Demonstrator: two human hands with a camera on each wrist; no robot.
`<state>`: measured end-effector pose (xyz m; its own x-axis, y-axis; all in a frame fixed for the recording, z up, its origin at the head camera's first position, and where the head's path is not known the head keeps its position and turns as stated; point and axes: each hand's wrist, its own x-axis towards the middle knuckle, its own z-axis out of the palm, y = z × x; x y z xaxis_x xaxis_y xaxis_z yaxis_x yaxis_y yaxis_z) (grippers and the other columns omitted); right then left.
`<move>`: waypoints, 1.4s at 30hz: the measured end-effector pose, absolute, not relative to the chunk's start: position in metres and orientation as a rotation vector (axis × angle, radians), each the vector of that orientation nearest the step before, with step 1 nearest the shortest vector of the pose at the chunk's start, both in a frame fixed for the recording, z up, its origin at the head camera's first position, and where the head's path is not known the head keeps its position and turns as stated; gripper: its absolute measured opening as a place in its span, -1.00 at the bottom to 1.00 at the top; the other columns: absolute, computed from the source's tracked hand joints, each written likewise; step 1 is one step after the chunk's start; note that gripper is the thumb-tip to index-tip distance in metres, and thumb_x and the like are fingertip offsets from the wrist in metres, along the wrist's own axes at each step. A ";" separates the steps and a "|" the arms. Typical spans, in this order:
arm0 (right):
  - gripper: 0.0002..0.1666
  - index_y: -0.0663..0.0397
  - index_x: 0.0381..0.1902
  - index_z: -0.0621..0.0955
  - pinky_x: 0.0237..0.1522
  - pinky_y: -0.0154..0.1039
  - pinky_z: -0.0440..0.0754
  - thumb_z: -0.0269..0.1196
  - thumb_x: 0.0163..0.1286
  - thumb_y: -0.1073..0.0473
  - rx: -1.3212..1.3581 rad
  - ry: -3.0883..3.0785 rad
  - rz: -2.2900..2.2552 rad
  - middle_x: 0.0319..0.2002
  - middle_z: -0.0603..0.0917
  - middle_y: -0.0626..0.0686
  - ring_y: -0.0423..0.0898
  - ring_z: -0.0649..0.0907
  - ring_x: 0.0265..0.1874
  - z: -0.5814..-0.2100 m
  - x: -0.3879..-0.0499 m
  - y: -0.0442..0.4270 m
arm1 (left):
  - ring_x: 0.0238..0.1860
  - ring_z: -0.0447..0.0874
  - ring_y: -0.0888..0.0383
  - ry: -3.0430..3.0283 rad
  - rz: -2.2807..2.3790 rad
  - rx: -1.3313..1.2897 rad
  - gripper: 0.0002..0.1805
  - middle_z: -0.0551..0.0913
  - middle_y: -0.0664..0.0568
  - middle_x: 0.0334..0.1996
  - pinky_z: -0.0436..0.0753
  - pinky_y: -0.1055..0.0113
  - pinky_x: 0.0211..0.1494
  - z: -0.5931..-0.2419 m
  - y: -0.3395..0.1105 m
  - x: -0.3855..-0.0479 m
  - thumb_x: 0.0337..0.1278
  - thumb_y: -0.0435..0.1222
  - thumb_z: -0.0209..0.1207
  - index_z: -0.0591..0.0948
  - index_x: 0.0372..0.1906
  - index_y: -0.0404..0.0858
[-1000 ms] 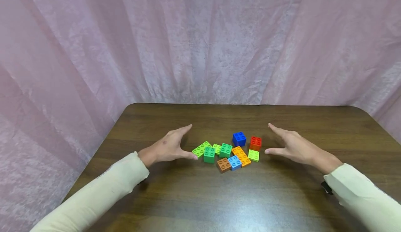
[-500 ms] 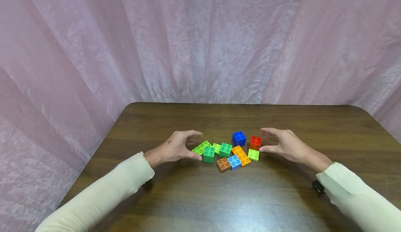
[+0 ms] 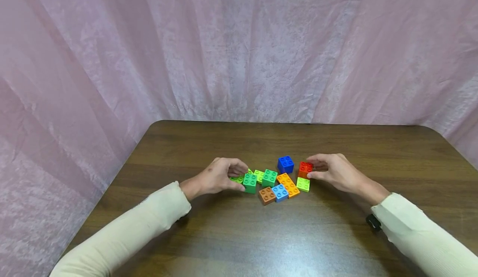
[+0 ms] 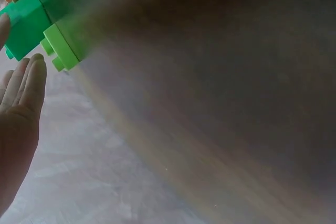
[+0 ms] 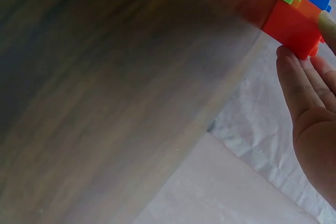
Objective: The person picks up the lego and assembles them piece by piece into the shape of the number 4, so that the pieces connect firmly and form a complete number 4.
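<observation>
My left hand (image 3: 220, 175) reaches in from the left, thumb and fingers apart beside a green toy building brick (image 3: 250, 182). Its fingers partly hide a long lime brick (image 3: 237, 180). In the left wrist view the fingertips (image 4: 37, 59) lie close to the green brick (image 4: 26, 27); no firm hold shows. On the other side, my right hand (image 3: 337, 171) has its thumb and fingers around the red brick (image 3: 305, 169), at or very near its surface. Seen from the right wrist, straight fingers (image 5: 296, 80) come up to the red brick (image 5: 294, 27); whether they press it is unclear.
Between the hands lie a second green brick (image 3: 269, 178), a small lime brick (image 3: 259, 176), a blue brick (image 3: 285, 165), an orange brick (image 3: 288, 185), a light blue brick (image 3: 280, 192) and a brown brick (image 3: 267, 195). Another lime brick (image 3: 303, 184) sits before the red one. A pink curtain (image 3: 239, 52) hangs behind the wooden table (image 3: 224, 239).
Both hands have moved inward, the left toward the green brick and the right toward the red brick. The gaps between thumbs and fingers have narrowed. The bricks stay in place.
</observation>
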<state>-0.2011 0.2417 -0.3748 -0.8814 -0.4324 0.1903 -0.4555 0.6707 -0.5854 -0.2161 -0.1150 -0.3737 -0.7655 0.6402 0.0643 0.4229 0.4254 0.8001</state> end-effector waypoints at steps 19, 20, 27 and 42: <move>-0.64 0.36 -0.05 0.69 -0.17 -0.10 0.73 0.47 0.19 0.33 0.760 -2.736 1.032 -0.19 0.77 0.20 0.09 0.77 -0.20 -0.360 -0.198 0.240 | -0.04 0.73 0.05 2.462 1.280 0.966 -0.56 0.74 -0.11 -0.07 0.67 0.36 0.04 -0.372 -0.108 -0.216 -0.06 -0.44 0.50 0.63 -0.01 -0.42; -0.64 0.35 -0.05 0.69 -0.17 -0.11 0.73 0.47 0.19 0.33 0.762 -2.732 1.044 -0.19 0.77 0.20 0.09 0.77 -0.20 -0.359 -0.198 0.239 | -0.04 0.73 0.05 2.463 1.279 0.966 -0.55 0.74 -0.11 -0.06 0.67 0.37 0.04 -0.371 -0.108 -0.216 -0.06 -0.44 0.49 0.63 -0.01 -0.42; -0.62 0.35 -0.02 0.68 -0.19 -0.25 0.72 0.46 0.21 0.31 0.755 -2.744 1.125 -0.18 0.77 0.19 0.05 0.77 -0.20 -0.351 -0.194 0.229 | -0.04 0.73 0.03 2.467 1.287 0.950 -0.55 0.73 -0.12 -0.06 0.68 0.33 0.04 -0.369 -0.106 -0.214 -0.06 -0.48 0.47 0.62 0.00 -0.45; -0.60 0.37 0.00 0.66 -0.21 -0.35 0.71 0.46 0.21 0.33 0.770 -2.729 1.375 -0.16 0.76 0.21 0.00 0.77 -0.20 -0.343 -0.188 0.206 | -0.09 0.72 0.12 2.524 1.219 0.905 -0.66 0.77 -0.01 -0.16 0.68 0.30 0.03 -0.370 -0.105 -0.210 -0.05 -0.43 0.47 0.73 -0.09 -0.33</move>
<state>-0.1876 0.2055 -0.3432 -0.8806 -0.4275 0.2044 -0.4186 0.4998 -0.7583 -0.2102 -0.1046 -0.3705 -0.7939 0.6021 0.0849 0.4409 0.4738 0.7623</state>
